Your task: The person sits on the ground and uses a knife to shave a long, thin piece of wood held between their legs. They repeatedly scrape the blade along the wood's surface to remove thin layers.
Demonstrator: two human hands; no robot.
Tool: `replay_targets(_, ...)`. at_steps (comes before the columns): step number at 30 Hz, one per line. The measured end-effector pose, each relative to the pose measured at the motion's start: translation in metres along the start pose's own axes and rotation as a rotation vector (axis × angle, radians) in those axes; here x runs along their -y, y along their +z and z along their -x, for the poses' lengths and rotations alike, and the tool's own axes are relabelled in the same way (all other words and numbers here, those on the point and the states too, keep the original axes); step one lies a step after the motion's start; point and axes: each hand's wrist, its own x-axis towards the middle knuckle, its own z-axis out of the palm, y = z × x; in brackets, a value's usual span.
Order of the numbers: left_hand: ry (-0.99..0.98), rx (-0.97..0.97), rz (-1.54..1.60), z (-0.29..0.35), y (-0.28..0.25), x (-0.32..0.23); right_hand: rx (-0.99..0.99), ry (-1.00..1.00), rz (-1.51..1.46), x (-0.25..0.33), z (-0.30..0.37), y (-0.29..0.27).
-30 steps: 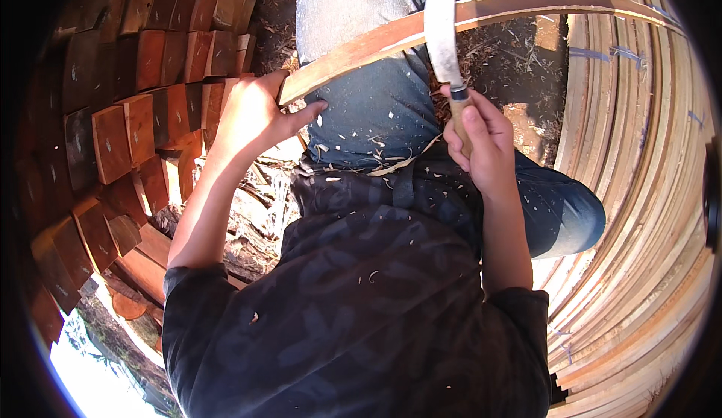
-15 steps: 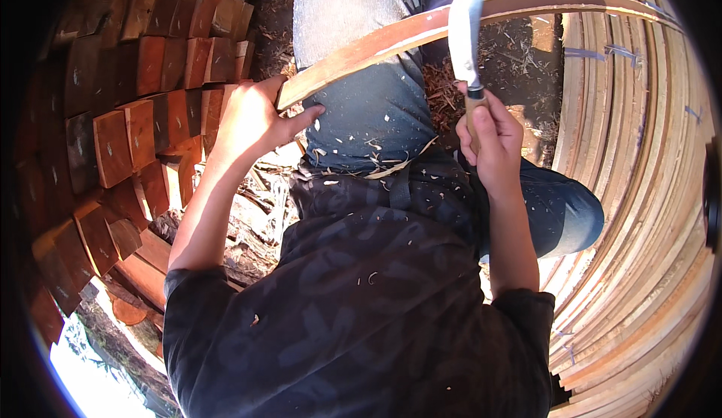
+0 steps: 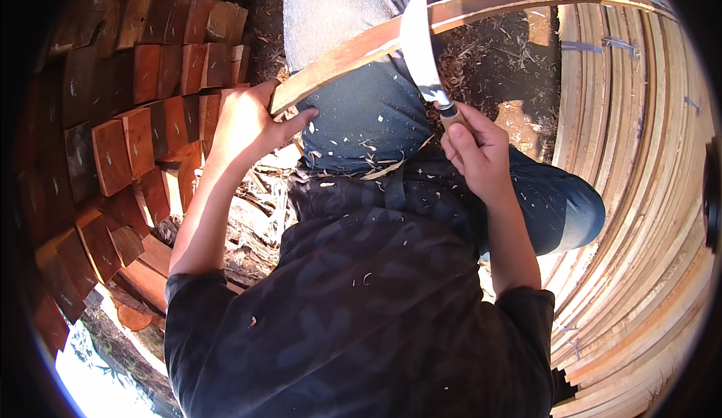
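A long wooden strip (image 3: 331,68) lies across my raised thigh, its far end reaching over to the upper right. My left hand (image 3: 252,121) grips its near end, thumb lying along the jeans and the other fingers mostly hidden behind the wood. In my right hand (image 3: 481,151) is a knife (image 3: 419,45) with a broad curved blade and a wooden handle. The blade points up and a little left, overlapping the strip over the edge of my thigh; I cannot tell whether it touches the wood. Pale shavings are scattered on the jeans (image 3: 361,117) and dark shirt.
Stacked reddish wood blocks (image 3: 113,158) rise along the left. Long pale boards (image 3: 617,155) lie stacked down the right side, with purplish marks on some. Shavings litter the dark ground (image 3: 519,64) between my legs and the boards.
My right hand has brought the knife left and slightly down along the strip, and the blade now leans more to the left. My left hand keeps its hold, with the strip shifted slightly.
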Motion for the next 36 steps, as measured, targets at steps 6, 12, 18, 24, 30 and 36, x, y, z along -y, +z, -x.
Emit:
replay_targets(6, -0.007, 0.005, 0.014, -0.003, 0.001, -0.005, 0.207, 0.085, 0.179, -0.004, 0.000, -0.005)
replay_targets(12, -0.051, 0.026, 0.058, -0.003, -0.001, -0.006, -0.100, -0.066, -0.063, 0.006, -0.019, -0.025)
replay_targets(18, -0.028, 0.040, 0.109, -0.002, -0.001, 0.000, -0.258, -0.134, -0.282, -0.012, -0.023, -0.025)
replay_targets(24, -0.002, 0.028, 0.001, -0.002, 0.003, 0.005, 0.071, -0.154, 0.186, -0.002, -0.019, -0.038)
replay_targets(30, 0.028, -0.028, -0.014, -0.002, 0.005, 0.002, 0.086, 0.030, 0.254, 0.020, -0.015, -0.048)
replay_targets(36, -0.024, -0.007, 0.079, -0.007, 0.004, -0.002, 0.115, 0.123, 0.181, 0.022, -0.020, -0.048)
